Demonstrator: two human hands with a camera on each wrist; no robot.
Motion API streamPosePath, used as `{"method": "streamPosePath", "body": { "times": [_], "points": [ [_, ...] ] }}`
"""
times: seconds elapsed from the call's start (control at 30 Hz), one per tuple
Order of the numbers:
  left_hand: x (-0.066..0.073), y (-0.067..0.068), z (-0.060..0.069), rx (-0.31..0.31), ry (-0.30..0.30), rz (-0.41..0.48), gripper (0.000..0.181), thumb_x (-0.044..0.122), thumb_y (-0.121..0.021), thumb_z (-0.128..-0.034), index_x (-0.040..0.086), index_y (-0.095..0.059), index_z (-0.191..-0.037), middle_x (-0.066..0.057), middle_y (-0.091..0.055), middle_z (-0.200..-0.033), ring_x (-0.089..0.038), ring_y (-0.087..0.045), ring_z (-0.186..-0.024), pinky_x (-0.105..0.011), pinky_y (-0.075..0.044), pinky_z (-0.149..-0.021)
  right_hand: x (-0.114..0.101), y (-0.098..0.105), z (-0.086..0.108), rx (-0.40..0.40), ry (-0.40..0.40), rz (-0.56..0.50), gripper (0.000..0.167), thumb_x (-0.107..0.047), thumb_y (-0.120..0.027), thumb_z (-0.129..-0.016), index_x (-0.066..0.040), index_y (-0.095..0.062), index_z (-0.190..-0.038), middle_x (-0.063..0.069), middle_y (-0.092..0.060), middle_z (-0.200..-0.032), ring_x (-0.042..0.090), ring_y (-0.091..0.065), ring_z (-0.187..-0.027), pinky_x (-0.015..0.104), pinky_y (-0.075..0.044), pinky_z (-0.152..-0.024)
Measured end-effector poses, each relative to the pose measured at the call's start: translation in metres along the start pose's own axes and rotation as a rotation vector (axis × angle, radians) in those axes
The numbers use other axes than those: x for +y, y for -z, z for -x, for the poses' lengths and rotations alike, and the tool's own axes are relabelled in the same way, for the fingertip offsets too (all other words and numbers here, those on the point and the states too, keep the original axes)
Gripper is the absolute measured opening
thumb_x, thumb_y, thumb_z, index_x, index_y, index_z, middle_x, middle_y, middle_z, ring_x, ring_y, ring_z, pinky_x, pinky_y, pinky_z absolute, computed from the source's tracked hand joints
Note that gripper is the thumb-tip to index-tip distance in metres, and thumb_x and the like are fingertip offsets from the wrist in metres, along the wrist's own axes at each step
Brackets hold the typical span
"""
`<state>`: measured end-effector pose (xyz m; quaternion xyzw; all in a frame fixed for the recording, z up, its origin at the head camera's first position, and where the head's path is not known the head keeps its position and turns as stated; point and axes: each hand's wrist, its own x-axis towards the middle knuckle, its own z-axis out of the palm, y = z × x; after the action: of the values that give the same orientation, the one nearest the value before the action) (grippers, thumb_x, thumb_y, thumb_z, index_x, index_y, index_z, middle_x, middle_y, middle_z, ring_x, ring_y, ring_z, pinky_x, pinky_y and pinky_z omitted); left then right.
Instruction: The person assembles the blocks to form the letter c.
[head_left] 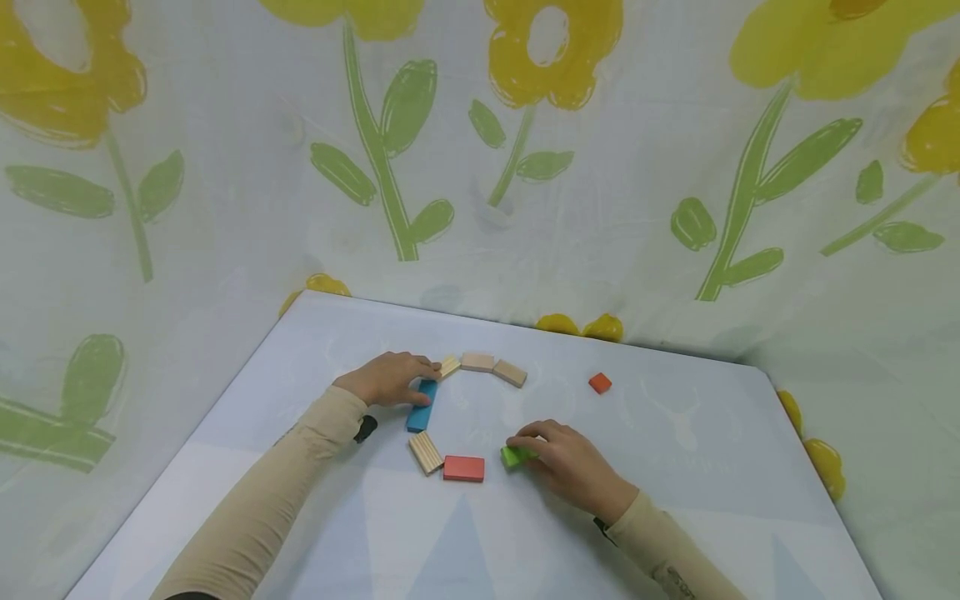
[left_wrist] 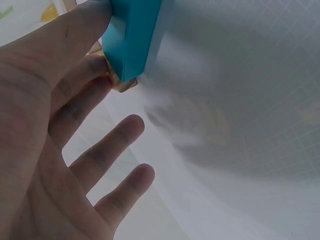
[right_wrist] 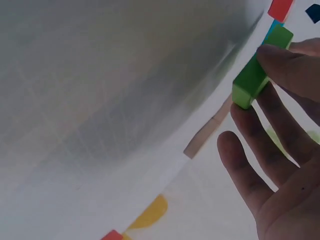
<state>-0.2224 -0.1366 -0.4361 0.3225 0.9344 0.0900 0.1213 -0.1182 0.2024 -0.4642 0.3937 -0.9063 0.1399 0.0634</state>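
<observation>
In the head view, my left hand [head_left: 390, 379] is over the blue block [head_left: 422, 408] at the left of a ring of blocks. Its thumb touches the blue block [left_wrist: 131, 37], while the index and middle fingertips touch a small wooden block [left_wrist: 125, 84] beside it; the other two fingers extend free. Between thumb and fingers, my right hand [head_left: 573, 467] pinches a green block [right_wrist: 252, 75] at the ring's right side. A red block [head_left: 463, 468] lies just left of the green one.
A ridged wooden block [head_left: 426, 453] sits between the blue and red blocks. Along the ring's far side lie plain wooden blocks [head_left: 477, 362]. A small orange-red block [head_left: 600, 382] stands apart at the right. Flower-printed cloth [head_left: 585, 225] borders the pale table [head_left: 712, 467].
</observation>
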Motion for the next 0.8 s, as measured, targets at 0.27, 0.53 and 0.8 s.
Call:
{"method": "streamPosePath", "body": {
  "times": [0.27, 0.53, 0.8],
  "points": [
    [0.001, 0.001, 0.0, -0.002, 0.005, 0.007, 0.052, 0.035, -0.074, -0.0939, 0.012, -0.063, -0.139, -0.006, -0.055, -0.148, -0.032, -0.051, -0.135, -0.05, -0.043, -0.111, -0.003, -0.005, -0.003, -0.108, -0.027, -0.016, 0.037, -0.011, -0.08, -0.089, -0.023, -0.073, -0.124, -0.005, -0.067, -0.117, 0.014, -0.063, -0.11, 0.034, -0.056, -0.095],
    [-0.001, 0.001, -0.001, 0.012, -0.006, 0.0, 0.052, 0.036, -0.074, -0.0936, 0.012, -0.064, -0.139, -0.007, -0.055, -0.148, -0.033, -0.052, -0.134, -0.05, -0.043, -0.111, -0.003, -0.008, -0.01, -0.076, 0.024, -0.014, 0.039, -0.007, -0.08, -0.088, -0.022, -0.073, -0.123, -0.005, -0.067, -0.116, 0.013, -0.063, -0.109, 0.033, -0.056, -0.093],
    [-0.001, 0.0, -0.001, 0.002, -0.002, 0.001, 0.052, 0.035, -0.074, -0.0941, 0.011, -0.063, -0.139, -0.008, -0.055, -0.148, -0.033, -0.051, -0.134, -0.05, -0.043, -0.111, -0.006, -0.011, -0.014, -0.109, 0.029, -0.016, 0.039, -0.009, -0.08, -0.088, -0.021, -0.073, -0.124, -0.005, -0.067, -0.118, 0.014, -0.063, -0.11, 0.033, -0.056, -0.094]
  ]
}}
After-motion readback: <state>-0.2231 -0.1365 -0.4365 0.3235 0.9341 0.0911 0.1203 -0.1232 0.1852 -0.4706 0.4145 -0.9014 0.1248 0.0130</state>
